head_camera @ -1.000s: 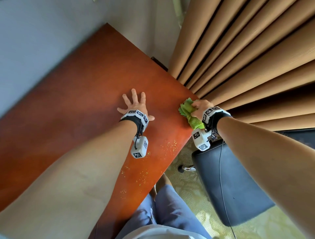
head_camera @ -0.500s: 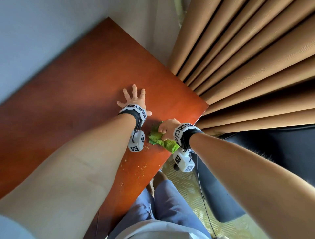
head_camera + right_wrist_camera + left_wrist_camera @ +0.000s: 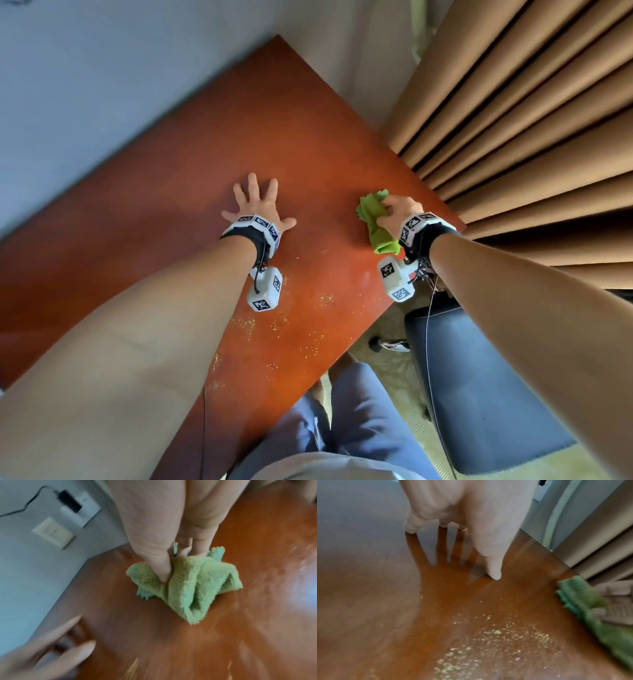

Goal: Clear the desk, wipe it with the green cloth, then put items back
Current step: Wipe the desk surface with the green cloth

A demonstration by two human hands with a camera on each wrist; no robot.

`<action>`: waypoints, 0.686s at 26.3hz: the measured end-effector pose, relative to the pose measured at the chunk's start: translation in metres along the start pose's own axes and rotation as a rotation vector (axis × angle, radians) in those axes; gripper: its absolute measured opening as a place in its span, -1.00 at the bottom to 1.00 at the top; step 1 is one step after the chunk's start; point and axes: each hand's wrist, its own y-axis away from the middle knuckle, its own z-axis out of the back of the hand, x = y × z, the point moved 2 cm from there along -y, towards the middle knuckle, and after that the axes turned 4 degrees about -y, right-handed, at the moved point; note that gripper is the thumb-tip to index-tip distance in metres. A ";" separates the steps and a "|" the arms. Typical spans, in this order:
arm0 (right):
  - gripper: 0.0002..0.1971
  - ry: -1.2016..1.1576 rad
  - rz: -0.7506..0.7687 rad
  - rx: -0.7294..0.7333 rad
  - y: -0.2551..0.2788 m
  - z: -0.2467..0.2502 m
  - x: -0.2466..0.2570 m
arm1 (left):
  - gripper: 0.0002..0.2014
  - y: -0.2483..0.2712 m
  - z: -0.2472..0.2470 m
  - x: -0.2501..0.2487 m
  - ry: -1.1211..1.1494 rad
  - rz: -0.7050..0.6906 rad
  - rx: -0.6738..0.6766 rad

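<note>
The reddish-brown desk [image 3: 164, 192] fills the head view, bare apart from my hands and crumbs. My left hand [image 3: 255, 202] lies flat on the desk with its fingers spread, thumb out to the right [image 3: 493, 561]. My right hand [image 3: 399, 209] grips the bunched green cloth [image 3: 375, 219] and presses it on the desk near the right edge. In the right wrist view the thumb and fingers pinch the cloth [image 3: 188, 582] into folds. Yellowish crumbs [image 3: 274, 322] lie scattered near the desk's front edge, seen too in the left wrist view as crumbs [image 3: 488, 646].
Tan curtains [image 3: 513, 113] hang right of the desk. A dark blue chair [image 3: 479, 394] stands at the desk's front right corner, over patterned floor. A grey wall [image 3: 85, 68] borders the desk's far side, with a socket and a plugged charger [image 3: 70, 504].
My right hand has swept the cloth from the front edge by my left wrist back out to the right side of the desk. The left hand stays flat in place.
</note>
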 end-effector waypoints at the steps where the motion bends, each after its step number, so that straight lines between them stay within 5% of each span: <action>1: -0.63 0.056 0.054 0.051 0.003 -0.006 0.010 | -0.08 0.000 -0.001 0.002 -0.001 -0.008 0.002; 8: -0.63 0.349 0.444 0.383 0.058 -0.108 0.095 | -0.23 -0.004 0.015 0.013 0.050 -0.095 0.041; 11: -0.57 0.476 0.537 0.465 0.054 -0.104 0.108 | -0.30 0.001 0.023 0.030 0.042 -0.173 -0.008; 13: -0.71 0.282 0.468 0.429 0.041 -0.082 0.115 | -0.27 0.008 0.017 0.048 0.115 -0.120 -0.062; 18: -0.89 -0.121 0.269 -0.001 0.011 -0.030 0.115 | -0.19 0.024 -0.011 0.076 0.167 0.077 -0.025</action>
